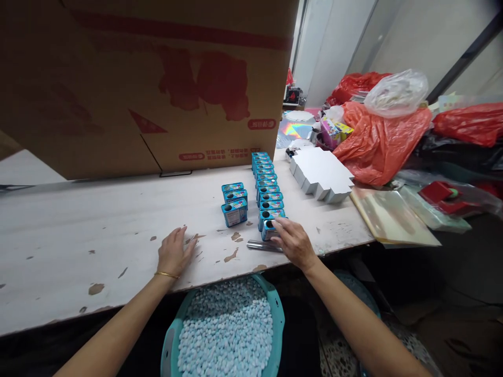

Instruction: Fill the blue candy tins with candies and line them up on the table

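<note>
My right hand (294,242) rests at the near end of a long row of small blue boxes (265,183), its fingers closed round the nearest blue box (269,228). A metal tube (262,245) lies on the table just left of that hand. My left hand (174,252) lies flat on the worn white table (98,235), fingers spread, holding nothing; a thin gold bangle is on its wrist. A shorter row of three blue boxes (234,203) stands between the two hands, further back.
A teal basin (277,314) full of pale blue pellets sits below the table edge. A big cardboard carton (149,84) stands at the back left. White folded boxes (322,175), orange plastic bags (377,141) and flat sheets (389,217) crowd the right.
</note>
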Demonstrator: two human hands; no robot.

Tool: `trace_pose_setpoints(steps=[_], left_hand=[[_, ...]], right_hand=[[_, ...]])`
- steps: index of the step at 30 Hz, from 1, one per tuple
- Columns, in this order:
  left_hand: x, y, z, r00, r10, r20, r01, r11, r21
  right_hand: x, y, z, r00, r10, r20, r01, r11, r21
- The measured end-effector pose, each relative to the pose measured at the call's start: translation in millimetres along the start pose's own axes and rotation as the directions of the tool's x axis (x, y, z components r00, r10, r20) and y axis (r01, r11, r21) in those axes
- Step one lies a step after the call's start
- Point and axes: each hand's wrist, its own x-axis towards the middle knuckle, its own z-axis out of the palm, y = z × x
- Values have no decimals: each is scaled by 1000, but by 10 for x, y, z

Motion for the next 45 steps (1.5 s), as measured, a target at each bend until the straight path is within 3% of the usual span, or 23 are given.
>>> trace_pose_setpoints(steps=[6,10,16,24,28,31,35,38,42,45], left_hand=[[-35,13,47,984,-126,127,110,986,129],[-35,33,45,980,-138,142,117,982,147],[-20,7,62,980,-141,141,119,980,157],[-22,6,59,979,-149,140,129,981,147],[-19,-4,55,976,-160,150,137,979,151],[-19,-21,68,973,-169,155,146,978,148],[-17,-26,81,974,-168,153,146,979,141],[-12,-15,71,974,-167,152,147,980,135],[-6,-12,52,973,-167,162,146,980,135],[-7,-27,62,972,-169,161,147,979,139]], right_hand=[[279,40,5,992,23,121,-18,999,-36],[397,108,-29,989,19,146,-17,1000,-18],[836,314,29,970,84,230,-75,996,-45],[1122,440,68,942,105,318,-99,995,-33],[1422,522,203,932,148,331,-136,989,-61],[1477,549,319,918,152,366,-131,988,-80],[1511,602,348,915,133,382,-108,990,-86],[1719,705,357,912,136,388,-113,990,-82],[2032,878,486,904,198,379,-173,980,-101],[2088,970,602,881,240,408,-211,971,-117]])
